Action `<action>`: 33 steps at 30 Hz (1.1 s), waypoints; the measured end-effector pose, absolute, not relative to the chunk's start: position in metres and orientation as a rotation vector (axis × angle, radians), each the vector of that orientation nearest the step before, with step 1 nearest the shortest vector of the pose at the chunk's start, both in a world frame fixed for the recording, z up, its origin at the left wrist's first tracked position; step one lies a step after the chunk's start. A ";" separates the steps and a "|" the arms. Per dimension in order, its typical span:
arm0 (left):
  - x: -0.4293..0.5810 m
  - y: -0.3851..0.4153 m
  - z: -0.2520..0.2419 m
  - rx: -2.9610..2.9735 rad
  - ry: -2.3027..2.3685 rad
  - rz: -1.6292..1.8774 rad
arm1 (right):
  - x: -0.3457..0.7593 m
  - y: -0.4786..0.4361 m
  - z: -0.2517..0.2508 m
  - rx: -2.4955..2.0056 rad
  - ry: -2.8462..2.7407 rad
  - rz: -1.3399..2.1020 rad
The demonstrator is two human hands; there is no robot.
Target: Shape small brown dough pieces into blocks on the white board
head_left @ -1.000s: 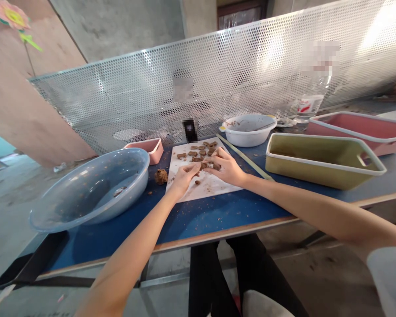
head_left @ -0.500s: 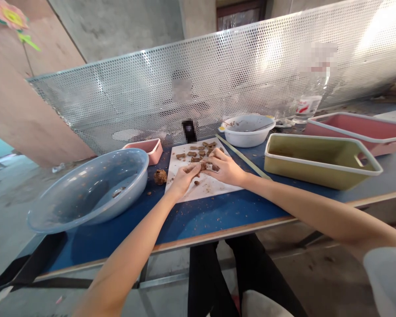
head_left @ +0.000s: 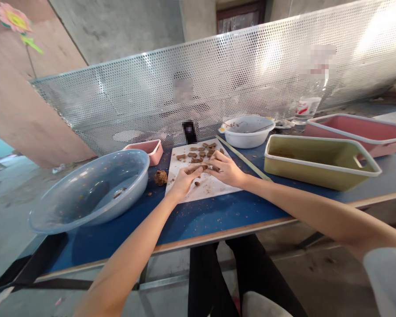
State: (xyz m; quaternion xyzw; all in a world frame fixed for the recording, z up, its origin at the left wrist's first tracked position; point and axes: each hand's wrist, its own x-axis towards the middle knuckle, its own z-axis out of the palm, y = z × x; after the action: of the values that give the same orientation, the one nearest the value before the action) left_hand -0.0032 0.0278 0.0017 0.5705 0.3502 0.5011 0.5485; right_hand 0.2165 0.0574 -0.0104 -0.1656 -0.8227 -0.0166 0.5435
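Note:
My left hand [head_left: 184,181] and my right hand [head_left: 227,170] meet over a white board [head_left: 218,190]. Pinched between their fingertips is a small brown clay-like piece [head_left: 205,167], partly covered by the fingers. Several short brown pieces, one of them a small block [head_left: 196,160], lie on the board just beyond my hands. Near the board's lower middle is a small brown crumb [head_left: 197,184]. A rough round brown lump [head_left: 160,178] rests on the blue table left of the board.
A big blue basin [head_left: 95,215] and a small pink box [head_left: 156,152] stand at left. Rightward are a yellowish strip [head_left: 244,158], a white bowl [head_left: 250,140], an olive bin [head_left: 313,169], a pink bin [head_left: 387,147] and a bottle [head_left: 306,105]. A perforated metal screen [head_left: 128,88] borders the back.
The fingers have shifted slightly around the brown piece, and my left fingers look flatter along it. The other things on the table stay where they were.

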 end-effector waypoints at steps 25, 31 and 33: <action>-0.005 0.031 -0.002 1.451 0.817 1.204 | 0.218 0.054 -0.009 -0.335 -1.957 -0.107; -0.007 0.034 -0.009 1.444 0.836 1.163 | 0.219 0.051 -0.009 -0.438 -1.999 -0.138; -0.009 0.036 -0.010 1.455 0.858 1.171 | 0.219 0.050 -0.009 -0.486 -2.008 -0.113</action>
State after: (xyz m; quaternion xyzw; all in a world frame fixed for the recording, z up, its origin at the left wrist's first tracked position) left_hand -0.0087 0.0363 -0.0105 0.6060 0.3574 0.4878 0.5168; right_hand 0.2193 0.0503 -0.0090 -0.2021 -0.8342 -0.0471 0.5110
